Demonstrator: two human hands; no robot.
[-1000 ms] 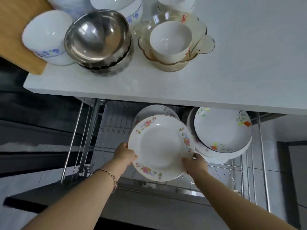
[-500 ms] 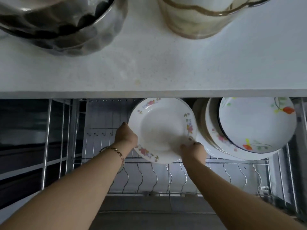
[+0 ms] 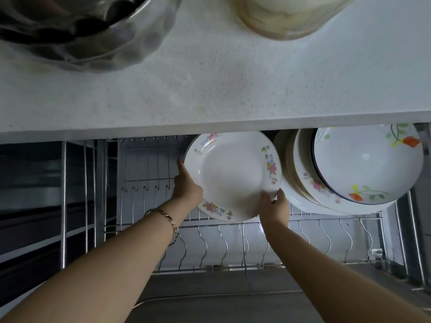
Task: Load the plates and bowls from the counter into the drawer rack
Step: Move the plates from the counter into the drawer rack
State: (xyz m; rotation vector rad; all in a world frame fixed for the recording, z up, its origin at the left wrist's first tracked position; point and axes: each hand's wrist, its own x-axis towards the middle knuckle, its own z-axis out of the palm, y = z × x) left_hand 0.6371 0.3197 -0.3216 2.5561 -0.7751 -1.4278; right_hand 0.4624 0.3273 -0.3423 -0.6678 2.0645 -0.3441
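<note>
A white plate with a floral rim (image 3: pixel 233 173) stands nearly upright in the wire drawer rack (image 3: pixel 233 243), its top tucked under the counter edge. My left hand (image 3: pixel 186 185) grips the plate's left rim, a bracelet on that wrist. My right hand (image 3: pixel 275 203) holds the lower right rim. Another plate seems to stand right behind it, mostly hidden. To the right leans a stack of plates (image 3: pixel 300 183) with a wide floral bowl (image 3: pixel 368 164) in front.
The white speckled counter (image 3: pixel 221 85) fills the upper view. A dimpled steel bowl (image 3: pixel 88 31) sits on it at left and an amber glass bowl (image 3: pixel 286 17) at right. Several vacant wire slots run along the rack's front.
The plate has gone from being held over the rack to standing deeper in it, under the counter. My head has dropped closer, so the counter bowls are now cut off.
</note>
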